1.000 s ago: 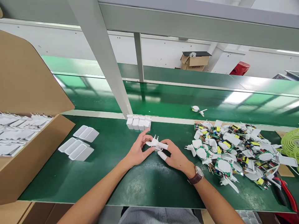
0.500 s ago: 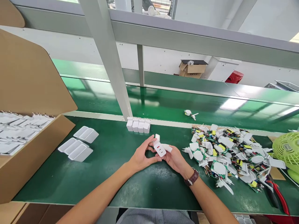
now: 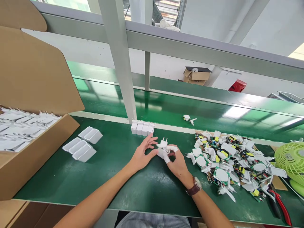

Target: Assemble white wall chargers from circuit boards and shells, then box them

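My right hand [image 3: 178,163], with white covers on its thumb and a finger, grips a white plug charger [image 3: 162,152] above the middle of the green bench. Two metal prongs point up and away from me. My left hand [image 3: 143,153] is open beside the charger's left side, fingers spread; its thumb tip is close to the casing, and I cannot tell whether it touches. Just beyond my hands stands a row of white chargers [image 3: 142,128]. Off to the left lie several open white casings [image 3: 84,153].
A cardboard box [image 3: 45,152] of white parts stands at left. On the right lie a heap of circuit boards with white parts [image 3: 223,175], red-handled pliers [image 3: 281,207] and a green fan [image 3: 289,158]. A small white part [image 3: 186,117] rests beyond the bench's pale edge strip.
The charger has been turned: its socket face showed before, now its prongs point up. My left hand has let go and opened its fingers. My right hand has shifted its hold.
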{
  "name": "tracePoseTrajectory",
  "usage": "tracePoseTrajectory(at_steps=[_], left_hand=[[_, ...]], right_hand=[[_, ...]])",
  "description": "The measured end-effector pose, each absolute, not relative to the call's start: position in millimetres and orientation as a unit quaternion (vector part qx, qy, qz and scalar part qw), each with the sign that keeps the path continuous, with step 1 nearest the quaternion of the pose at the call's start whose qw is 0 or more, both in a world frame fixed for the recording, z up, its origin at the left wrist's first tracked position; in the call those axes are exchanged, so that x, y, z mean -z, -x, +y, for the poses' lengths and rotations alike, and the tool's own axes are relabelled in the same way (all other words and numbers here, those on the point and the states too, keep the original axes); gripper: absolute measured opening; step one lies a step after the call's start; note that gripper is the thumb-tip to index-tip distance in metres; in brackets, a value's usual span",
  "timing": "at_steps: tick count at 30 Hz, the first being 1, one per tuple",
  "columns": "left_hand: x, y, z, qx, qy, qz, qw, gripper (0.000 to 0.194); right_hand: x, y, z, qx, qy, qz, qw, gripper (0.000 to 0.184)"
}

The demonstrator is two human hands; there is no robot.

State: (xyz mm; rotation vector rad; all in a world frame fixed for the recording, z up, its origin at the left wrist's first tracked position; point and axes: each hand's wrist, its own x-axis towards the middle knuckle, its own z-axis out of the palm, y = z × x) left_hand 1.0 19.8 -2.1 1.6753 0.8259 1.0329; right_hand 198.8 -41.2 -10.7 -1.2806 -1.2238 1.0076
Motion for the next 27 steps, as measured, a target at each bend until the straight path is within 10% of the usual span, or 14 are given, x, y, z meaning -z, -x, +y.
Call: tracePoseTrajectory(at_steps=[6, 16, 27], left_hand=[[-12, 5, 22, -0.384, -0.723, 0.300, 0.490, 0.020], [-16, 7, 21, -0.351, -0.789, 0.252, 0.437, 0.017], [-1, 5, 14, -0.366, -0.843, 0.199, 0.340, 0.020]], right_hand=[[10, -199, -45, -0.278, 0.589, -0.636, 0.414, 0.074], [2, -208, -44, -0.384, 0.565, -0.667, 0.297, 0.103], [-88, -301, 112, -0.030, 0.661, -0.749, -0.036, 0.035]])
